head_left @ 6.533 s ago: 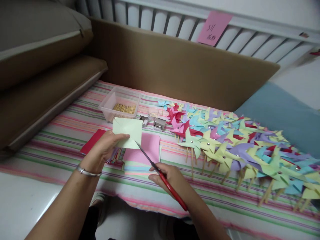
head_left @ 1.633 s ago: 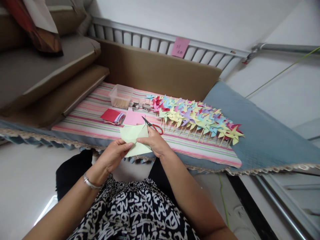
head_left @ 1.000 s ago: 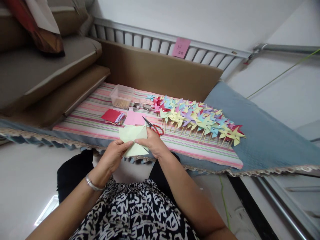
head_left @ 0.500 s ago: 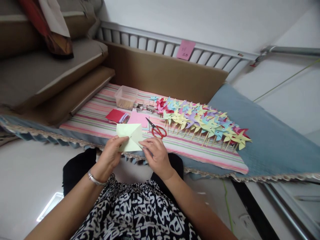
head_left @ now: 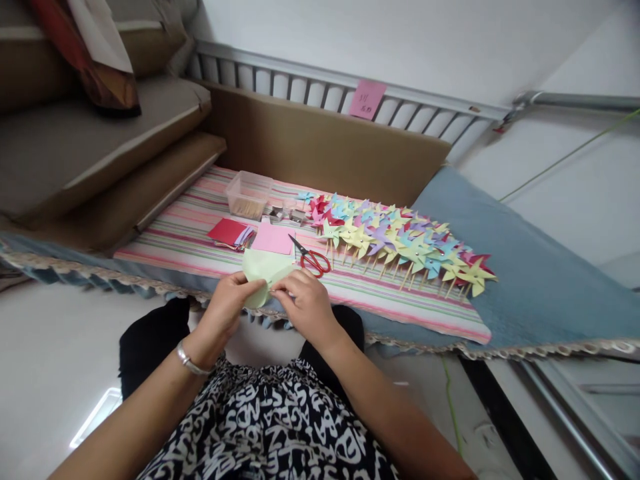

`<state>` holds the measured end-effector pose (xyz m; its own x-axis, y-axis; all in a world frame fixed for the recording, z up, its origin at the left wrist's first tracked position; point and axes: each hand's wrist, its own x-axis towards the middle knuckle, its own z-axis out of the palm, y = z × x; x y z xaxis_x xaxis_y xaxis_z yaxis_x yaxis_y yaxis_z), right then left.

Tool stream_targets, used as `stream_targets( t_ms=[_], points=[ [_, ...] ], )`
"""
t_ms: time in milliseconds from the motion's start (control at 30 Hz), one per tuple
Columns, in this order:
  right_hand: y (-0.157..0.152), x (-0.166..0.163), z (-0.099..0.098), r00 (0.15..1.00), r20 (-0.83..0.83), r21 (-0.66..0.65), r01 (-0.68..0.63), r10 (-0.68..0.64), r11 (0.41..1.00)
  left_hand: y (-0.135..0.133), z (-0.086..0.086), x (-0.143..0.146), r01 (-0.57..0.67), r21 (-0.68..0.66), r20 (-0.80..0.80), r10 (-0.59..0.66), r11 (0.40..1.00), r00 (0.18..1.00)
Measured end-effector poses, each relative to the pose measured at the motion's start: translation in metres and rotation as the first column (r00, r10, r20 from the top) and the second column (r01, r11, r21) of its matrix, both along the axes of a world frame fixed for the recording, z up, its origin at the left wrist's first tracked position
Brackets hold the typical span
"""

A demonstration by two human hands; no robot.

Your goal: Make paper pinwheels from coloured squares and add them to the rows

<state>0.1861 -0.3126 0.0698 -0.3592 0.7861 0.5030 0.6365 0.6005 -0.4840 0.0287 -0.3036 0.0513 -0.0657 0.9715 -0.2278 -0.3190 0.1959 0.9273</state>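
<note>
A pale green sheet of paper point(head_left: 265, 267) is held over the table's front edge, between both hands. My left hand point(head_left: 231, 300) pinches its left side, thumb on top near the middle. With bent fingers my right hand point(head_left: 303, 303) grips a corner of the same paper, folded in toward the centre. Just beyond lie red-handled scissors point(head_left: 315, 261), their blades pointing away to the left. Pink paper sheets point(head_left: 273, 237) and a small stack of red and other coloured paper point(head_left: 230, 231) rest behind the green sheet.
Rows of paper pinwheels on sticks point(head_left: 395, 240) stand at the right on a striped cloth point(head_left: 175, 230). A clear plastic box point(head_left: 249, 193) holds thin sticks, with small metal pieces point(head_left: 290, 215) beside it. Cushions point(head_left: 100, 147) are piled at left; a brown board point(head_left: 320, 147) stands behind.
My right hand has moved slightly left, bringing the green paper's right corner in toward the middle. The paper now curves, where it was flatter before.
</note>
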Motion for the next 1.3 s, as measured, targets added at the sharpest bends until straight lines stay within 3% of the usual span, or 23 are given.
stream_targets(
  t_ms=[233,700,900,1033,1133,1233,1300],
  points=[
    [0.003,-0.005,0.008,0.995,0.045,-0.067,0.093,-0.090,0.993,-0.001,0.003,0.003,0.040,0.036,-0.050,-0.038,0.999,0.998],
    [0.004,-0.008,0.011,0.990,0.015,-0.157,0.140,-0.140,0.978,-0.005,0.003,0.004,0.084,0.024,0.002,-0.084,0.996,0.996],
    [0.003,-0.010,0.012,0.988,0.019,-0.157,0.153,-0.151,0.976,-0.004,0.006,0.002,0.077,0.052,-0.027,-0.075,0.996,0.997],
    [0.005,-0.001,0.027,0.982,-0.061,-0.097,0.171,-0.178,0.980,-0.002,0.010,-0.004,0.103,0.015,-0.085,-0.101,0.995,0.991],
    [0.012,0.009,0.039,0.986,-0.111,-0.250,0.094,-0.125,0.964,0.000,0.015,-0.007,0.202,-0.032,-0.108,-0.204,0.979,0.973],
    [0.022,0.014,0.041,0.984,-0.175,-0.515,-0.058,-0.039,0.855,0.001,0.017,-0.005,0.308,-0.060,-0.140,-0.314,0.949,0.939],
    [0.028,0.015,0.037,0.976,-0.220,-0.607,-0.132,-0.006,0.783,0.002,0.018,-0.004,0.358,-0.069,-0.169,-0.365,0.931,0.916]
  ],
)
